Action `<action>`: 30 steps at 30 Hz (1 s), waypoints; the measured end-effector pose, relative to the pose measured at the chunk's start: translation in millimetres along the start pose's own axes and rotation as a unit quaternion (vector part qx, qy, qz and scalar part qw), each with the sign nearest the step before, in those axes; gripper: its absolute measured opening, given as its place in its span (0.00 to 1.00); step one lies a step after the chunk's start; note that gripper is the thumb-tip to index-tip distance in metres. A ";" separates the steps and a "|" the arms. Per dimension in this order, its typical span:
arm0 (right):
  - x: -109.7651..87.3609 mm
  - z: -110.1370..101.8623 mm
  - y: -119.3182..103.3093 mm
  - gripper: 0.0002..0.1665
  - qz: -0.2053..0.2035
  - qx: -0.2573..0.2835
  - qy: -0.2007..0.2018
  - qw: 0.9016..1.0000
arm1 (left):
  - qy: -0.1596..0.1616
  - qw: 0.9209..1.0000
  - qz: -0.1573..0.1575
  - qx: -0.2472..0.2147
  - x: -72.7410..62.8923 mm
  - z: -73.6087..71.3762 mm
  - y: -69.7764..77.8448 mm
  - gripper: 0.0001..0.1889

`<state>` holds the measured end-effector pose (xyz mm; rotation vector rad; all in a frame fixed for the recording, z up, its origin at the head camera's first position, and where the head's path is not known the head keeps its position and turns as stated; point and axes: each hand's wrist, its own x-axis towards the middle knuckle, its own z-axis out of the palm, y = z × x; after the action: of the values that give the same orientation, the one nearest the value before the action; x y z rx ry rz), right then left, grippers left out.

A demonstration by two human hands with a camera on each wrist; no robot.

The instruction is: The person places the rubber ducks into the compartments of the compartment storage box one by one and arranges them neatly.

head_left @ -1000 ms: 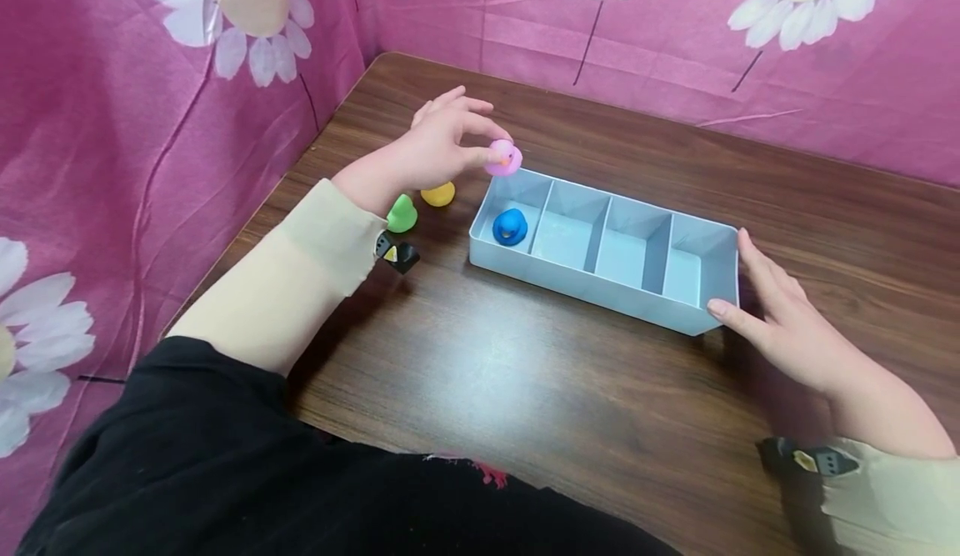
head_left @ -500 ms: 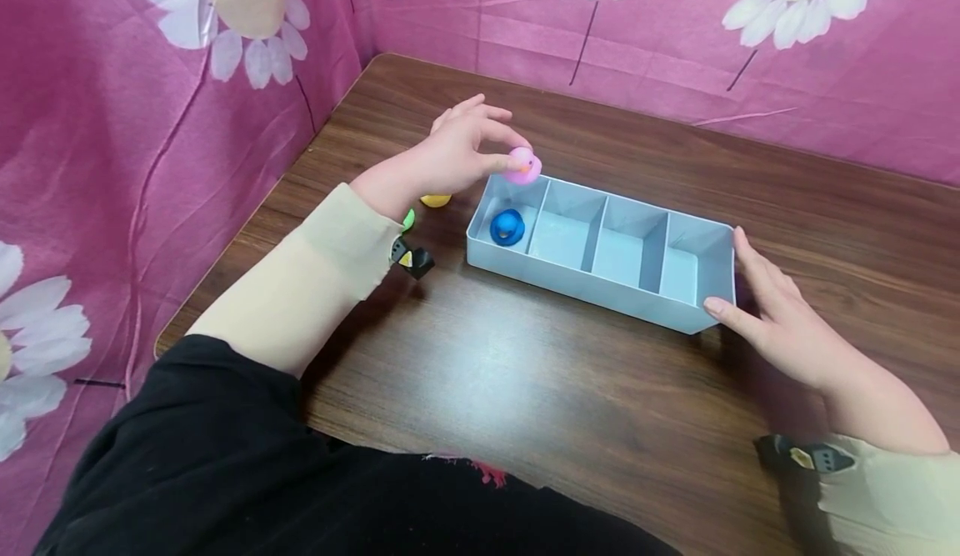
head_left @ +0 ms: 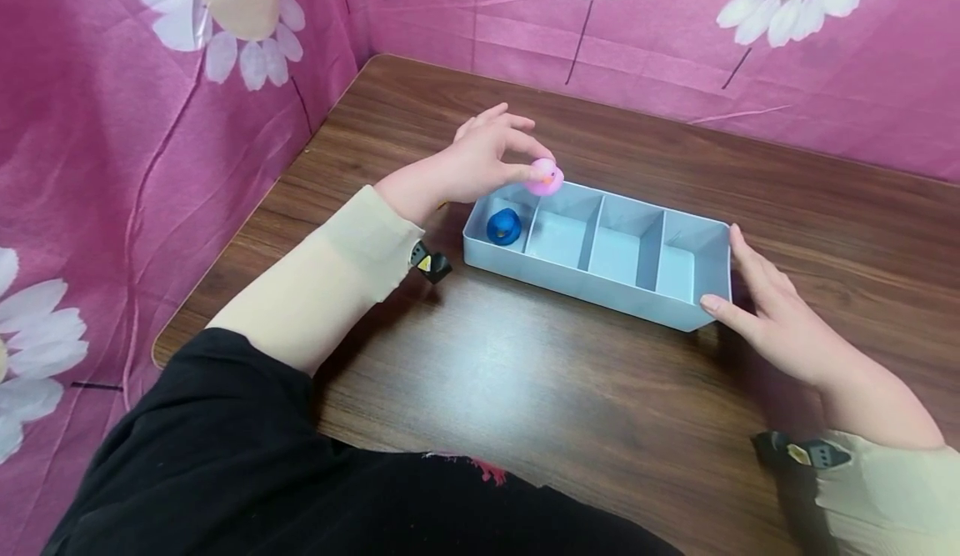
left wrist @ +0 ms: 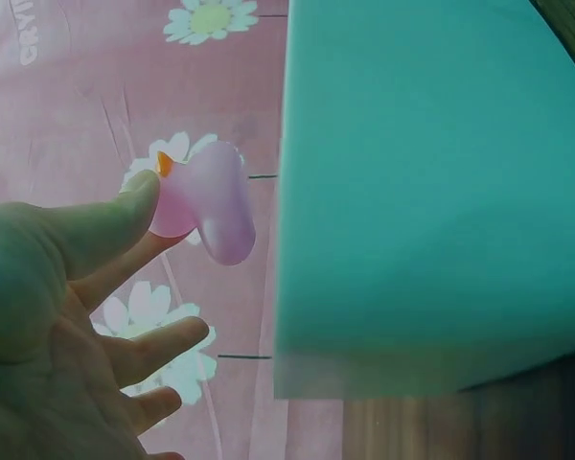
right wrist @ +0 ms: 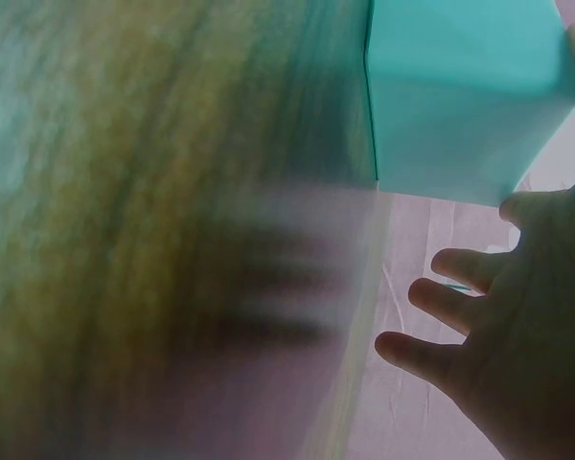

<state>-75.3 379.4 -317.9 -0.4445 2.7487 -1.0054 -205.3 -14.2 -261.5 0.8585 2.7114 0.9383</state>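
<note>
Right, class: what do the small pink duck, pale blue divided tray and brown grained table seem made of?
Pink duck: probably rubber or vinyl, satin; smooth, rounded surface.
Blue tray: likely moulded plastic, satin; thin, even walls.
Table: wood or laminate, unclear which, fairly glossy; grain and bright glare.

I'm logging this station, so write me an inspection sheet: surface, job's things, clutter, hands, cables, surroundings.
Surface: wood-grain table, reflecting light.
Job's things: pink duck near the tray's far rim; blue duck in the leftmost compartment.
Clutter: yellow sliver by the left hand, too hidden to name.
Hands: left pinches the pink duck; right hand touches the tray's right end.
Cables: nothing seen.
Surroundings: pink floral cloth behind and left.
</note>
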 end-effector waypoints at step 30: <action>-0.3 -0.2 -0.6 0.54 0.005 -0.001 -0.004 1.000 | -0.063 0.997 -0.026 0.019 6.6 34.0 10.8 0.20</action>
<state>-75.0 379.2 -317.4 -0.4329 2.7420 -0.9974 -195.1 14.2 -281.7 0.8193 2.6373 0.7969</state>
